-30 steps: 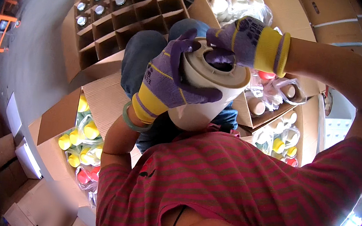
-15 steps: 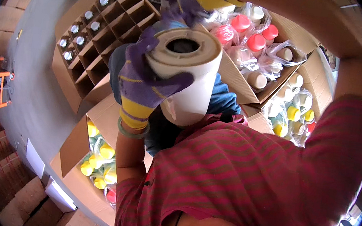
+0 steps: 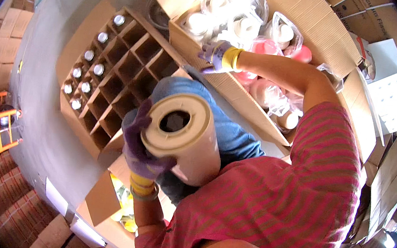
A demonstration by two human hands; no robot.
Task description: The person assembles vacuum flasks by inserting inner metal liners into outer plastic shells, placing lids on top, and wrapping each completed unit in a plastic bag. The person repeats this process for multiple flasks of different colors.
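My left hand [image 3: 137,152], in a purple and yellow glove, wraps round a white cylindrical casing [image 3: 197,155]. The casing rests tilted against my lap, its end with a round dark hole facing up. My right hand [image 3: 218,57], gloved alike, is stretched out over the near edge of a cardboard box [image 3: 245,100], fingers apart and holding nothing. Inside that box are plastic-bagged white containers [image 3: 246,27] and red-capped ones [image 3: 302,54]. Closer to my left hand stands a divided carton [image 3: 130,74], with silver-capped bottles [image 3: 98,69] in some of its compartments.
An open carton with yellow-topped items [image 3: 126,218] sits at my lower left. White perforated sheets [image 3: 388,104] stand at the right. Stacked cardboard boxes [image 3: 9,195] line the left side, near an orange metal frame [image 3: 1,126]. A dark round container [image 3: 158,14] stands behind the divided carton.
My right hand has left the top of the casing and moved right to the box of bagged containers, its fingers now spread. My left hand has lowered the casing toward my lap.
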